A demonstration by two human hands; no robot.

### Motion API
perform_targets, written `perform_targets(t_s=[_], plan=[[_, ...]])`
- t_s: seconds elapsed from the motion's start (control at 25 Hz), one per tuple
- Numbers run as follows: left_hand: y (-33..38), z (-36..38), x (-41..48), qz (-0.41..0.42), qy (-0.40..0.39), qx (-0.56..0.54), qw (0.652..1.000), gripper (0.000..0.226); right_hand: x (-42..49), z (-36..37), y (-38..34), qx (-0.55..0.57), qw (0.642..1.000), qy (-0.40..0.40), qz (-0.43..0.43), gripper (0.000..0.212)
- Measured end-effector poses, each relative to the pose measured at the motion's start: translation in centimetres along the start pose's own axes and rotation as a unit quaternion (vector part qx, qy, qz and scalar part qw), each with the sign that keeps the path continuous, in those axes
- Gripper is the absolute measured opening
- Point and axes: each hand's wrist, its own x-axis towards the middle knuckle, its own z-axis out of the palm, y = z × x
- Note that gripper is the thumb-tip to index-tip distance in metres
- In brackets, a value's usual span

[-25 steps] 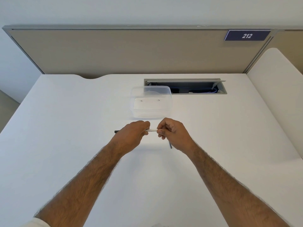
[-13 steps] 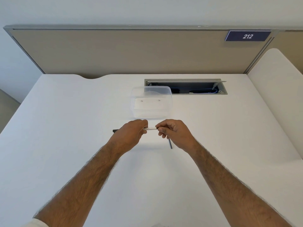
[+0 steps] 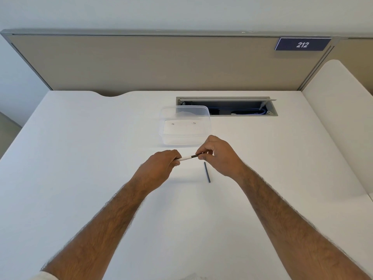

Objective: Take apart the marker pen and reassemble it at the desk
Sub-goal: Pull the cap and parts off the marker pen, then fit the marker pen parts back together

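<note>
right hand (image 3: 220,158) drawn rightward from left hand (image 3: 159,168), dark section of marker pen (image 3: 188,157) newly exposed

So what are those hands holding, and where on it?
A white marker pen: left hand grips its left end, right hand pinches the dark right end.

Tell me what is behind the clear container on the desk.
The open cable slot with blue cables. The clear container blurs its left end, so what lies there is hidden.

My 2 bare forearms reach forward and converge. My left hand (image 3: 159,167) curls around the pen (image 3: 186,158), knuckles up. My right hand (image 3: 221,158), just beside it, pinches the pen's dark end between thumb and forefinger.
</note>
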Motion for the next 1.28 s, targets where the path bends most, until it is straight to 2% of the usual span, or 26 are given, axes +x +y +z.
perform_targets(t_s=[0.24,0.36,0.48,0.64,0.76,1.04,1.28], plan=[[-0.2,0.2,0.1,-0.006,0.015,0.016,1.000,0.010,0.6,-0.5,-0.1,-0.075,0.997,-0.009,-0.010,0.010],[-0.9,0.0,-0.1,-0.023,0.020,0.013,0.999,0.010,1.0,-1.0,0.3,-0.075,0.997,-0.003,0.008,0.009],[-1.3,-0.1,-0.4,-0.047,0.021,0.005,0.999,0.008,0.5,0.2,0.6,-0.049,0.997,0.026,0.059,0.007],[-1.4,0.2,-0.6,-0.075,0.025,0.027,0.997,0.007,-0.8,4.9,1.1,-0.073,0.976,0.100,0.178,0.011],[-1.5,0.5,-0.6,-0.088,0.027,0.035,0.995,0.009,-1.3,8.3,1.5,-0.077,0.961,0.106,0.244,0.015],[-2.0,0.8,-0.7,-0.100,0.027,0.022,0.994,0.009,-0.7,11.5,2.2,-0.074,0.945,0.092,0.303,0.014],[-2.3,1.3,-0.6,-0.099,0.021,0.015,0.995,0.009,-0.6,12.5,3.2,-0.075,0.944,0.098,0.307,0.006]])
